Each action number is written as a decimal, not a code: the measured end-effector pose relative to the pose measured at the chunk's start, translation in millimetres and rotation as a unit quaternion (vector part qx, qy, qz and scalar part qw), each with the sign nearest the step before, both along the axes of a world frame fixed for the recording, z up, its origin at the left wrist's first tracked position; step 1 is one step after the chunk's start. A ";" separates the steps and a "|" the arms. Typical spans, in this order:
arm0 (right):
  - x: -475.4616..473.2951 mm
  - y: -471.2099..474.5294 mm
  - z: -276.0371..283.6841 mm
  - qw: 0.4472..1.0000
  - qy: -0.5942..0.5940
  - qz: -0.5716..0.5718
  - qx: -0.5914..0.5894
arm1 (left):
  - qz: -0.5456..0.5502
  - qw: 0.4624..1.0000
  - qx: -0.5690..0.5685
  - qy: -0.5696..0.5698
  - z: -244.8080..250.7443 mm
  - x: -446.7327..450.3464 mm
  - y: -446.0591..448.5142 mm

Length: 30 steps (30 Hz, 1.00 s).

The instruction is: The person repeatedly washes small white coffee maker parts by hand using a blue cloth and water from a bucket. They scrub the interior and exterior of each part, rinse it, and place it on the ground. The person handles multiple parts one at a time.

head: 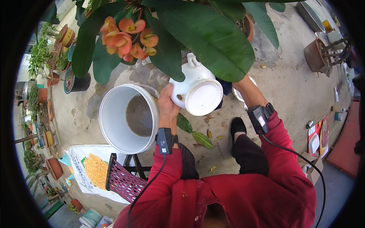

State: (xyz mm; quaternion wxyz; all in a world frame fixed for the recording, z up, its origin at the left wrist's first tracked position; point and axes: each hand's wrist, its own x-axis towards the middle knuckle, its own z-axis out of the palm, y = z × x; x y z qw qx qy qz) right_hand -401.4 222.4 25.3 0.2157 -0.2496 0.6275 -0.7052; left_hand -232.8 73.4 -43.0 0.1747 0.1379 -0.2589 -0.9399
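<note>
My left hand (168, 104) grips the left side of a white ceramic vessel (196, 72), which is tipped so that its round base (204, 97) faces me. A small dark hole shows in its side near my left thumb. My right hand (240, 83) is at the vessel's far right, its fingers hidden behind a large green leaf (211, 37); dark blue cloth (226, 87) shows beside it. Left of my left hand stands a white plastic bucket (114, 119) with murky liquid (140, 115) in the bottom. Orange flowers (122, 38) hang over the vessel's upper left.
A purple woven seat (125, 178) stands near a white sack (78, 159) bearing yellow kernels (95, 171). Potted plants line the left side. A brown pot (315, 55) stands at the upper right. Loose leaves (202, 139) lie by my feet, and a cardboard box (315, 172) is at the right.
</note>
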 end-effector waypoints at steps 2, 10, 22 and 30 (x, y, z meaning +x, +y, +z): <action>5.3 -0.5 9.3 0.972 0.231 0.021 0.039 | -0.006 0.999 -0.049 -0.016 0.0 1.0 2.7; 32.1 8.5 72.2 0.844 0.456 0.108 0.262 | -0.015 0.990 -0.140 -0.017 22.5 0.8 0.7; 37.4 -3.6 34.5 0.818 0.413 0.231 0.328 | 0.061 0.949 -0.254 -0.176 16.3 -23.0 32.7; 93.8 5.8 -14.5 0.754 0.551 0.112 0.340 | 0.202 0.951 -0.053 -0.227 17.4 -30.3 28.8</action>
